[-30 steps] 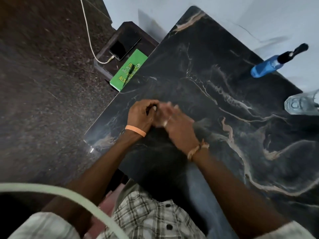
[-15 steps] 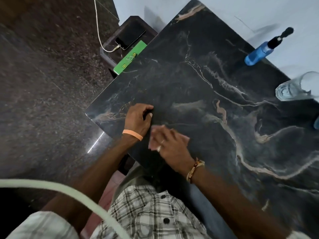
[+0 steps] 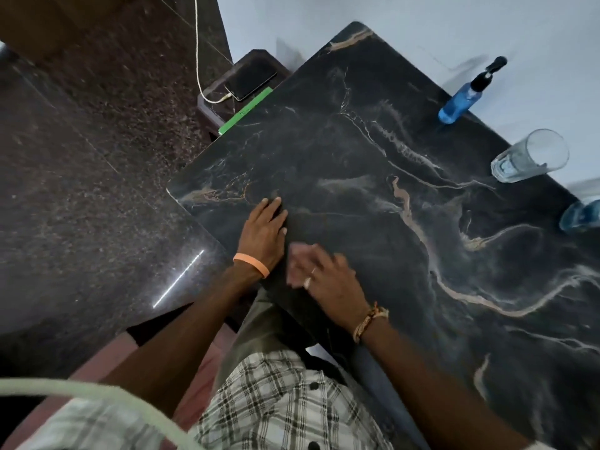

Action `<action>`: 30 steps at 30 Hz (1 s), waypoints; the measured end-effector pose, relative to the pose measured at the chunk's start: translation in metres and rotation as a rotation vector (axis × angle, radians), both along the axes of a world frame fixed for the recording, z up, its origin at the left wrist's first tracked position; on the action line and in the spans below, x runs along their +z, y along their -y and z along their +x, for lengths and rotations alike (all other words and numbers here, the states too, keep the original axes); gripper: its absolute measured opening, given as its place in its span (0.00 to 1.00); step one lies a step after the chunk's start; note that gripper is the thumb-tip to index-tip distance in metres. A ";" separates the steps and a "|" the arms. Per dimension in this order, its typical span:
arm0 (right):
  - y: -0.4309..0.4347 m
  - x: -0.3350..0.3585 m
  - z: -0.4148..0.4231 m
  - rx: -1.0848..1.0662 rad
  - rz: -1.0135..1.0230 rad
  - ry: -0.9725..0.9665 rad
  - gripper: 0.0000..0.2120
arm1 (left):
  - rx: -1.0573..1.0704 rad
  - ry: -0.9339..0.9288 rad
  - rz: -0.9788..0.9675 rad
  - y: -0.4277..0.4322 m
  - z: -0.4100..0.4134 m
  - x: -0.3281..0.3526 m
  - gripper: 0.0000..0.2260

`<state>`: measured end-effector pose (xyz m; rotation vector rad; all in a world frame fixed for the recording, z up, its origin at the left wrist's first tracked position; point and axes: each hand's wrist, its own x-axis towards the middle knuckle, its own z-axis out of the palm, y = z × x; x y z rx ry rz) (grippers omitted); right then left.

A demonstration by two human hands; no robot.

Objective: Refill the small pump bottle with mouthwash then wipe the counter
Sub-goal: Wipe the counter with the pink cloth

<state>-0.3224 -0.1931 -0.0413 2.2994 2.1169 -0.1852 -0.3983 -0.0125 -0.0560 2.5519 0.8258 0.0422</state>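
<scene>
Head view: right hand (image 3: 328,280) blurred at counter (image 3: 422,254) edge.

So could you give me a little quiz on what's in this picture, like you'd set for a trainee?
1. True or false: the pump bottle holds blue liquid and has its black pump top on.
2. What is the left hand doing? A. resting flat on the counter; B. gripping the pump bottle; C. raised well above the counter.
3. Name the device that the white cable plugs into.

Key: 1. True. 2. A. 3. The phone.
</scene>
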 end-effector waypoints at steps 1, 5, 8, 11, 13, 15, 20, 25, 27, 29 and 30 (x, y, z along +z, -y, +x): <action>-0.004 -0.003 0.008 -0.142 0.019 0.024 0.24 | -0.009 0.006 0.004 -0.001 -0.001 -0.001 0.18; -0.006 -0.010 -0.036 -0.525 0.114 -0.405 0.18 | 0.066 0.019 -0.029 -0.006 -0.011 -0.002 0.17; -0.012 -0.003 -0.051 -0.063 0.022 -0.376 0.20 | 0.105 0.050 -0.039 -0.007 -0.021 0.002 0.16; -0.052 0.000 0.006 -0.229 0.060 -0.351 0.17 | 0.156 0.074 -0.038 -0.009 -0.027 0.004 0.14; -0.069 -0.002 0.028 -0.385 0.067 -0.345 0.17 | 0.189 0.079 -0.038 -0.007 -0.029 0.005 0.14; -0.071 -0.001 0.010 -0.368 0.001 -0.356 0.19 | 0.180 0.079 -0.036 0.000 -0.030 0.006 0.14; -0.065 0.007 -0.009 0.107 0.061 -0.133 0.21 | 0.199 0.143 -0.046 0.008 -0.032 0.011 0.14; -0.110 -0.003 -0.005 -0.218 -0.001 -0.182 0.22 | 0.394 0.202 -0.130 -0.004 -0.040 0.010 0.16; -0.095 -0.003 -0.029 -0.126 -0.001 -0.202 0.21 | 0.529 0.257 -0.220 -0.003 -0.045 0.011 0.15; -0.081 -0.008 -0.037 0.244 -0.066 -0.134 0.18 | 0.626 0.297 -0.271 0.001 -0.053 0.011 0.14; -0.091 -0.007 -0.032 0.402 -0.088 -0.068 0.18 | 0.658 0.317 -0.260 0.001 -0.057 0.011 0.14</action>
